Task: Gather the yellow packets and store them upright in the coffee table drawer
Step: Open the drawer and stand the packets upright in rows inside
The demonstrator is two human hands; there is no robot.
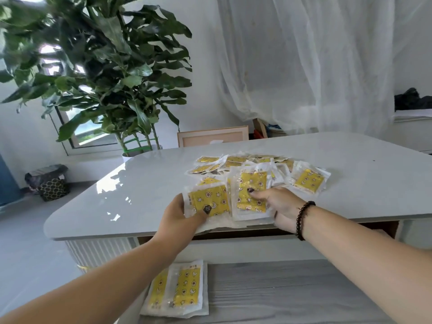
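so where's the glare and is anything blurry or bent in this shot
Head view: window glare streaks the glossy table top at left; plant leaves are soft and smeared top left; the wide lens bows the table edge; the yellow packets read fairly sharp.

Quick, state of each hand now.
Left hand: holding a yellow packet.
Right hand: holding another yellow packet.

Hands: 2. Yellow packets: too many overlapping on the coffee table to count; drawer: about 2 visible.
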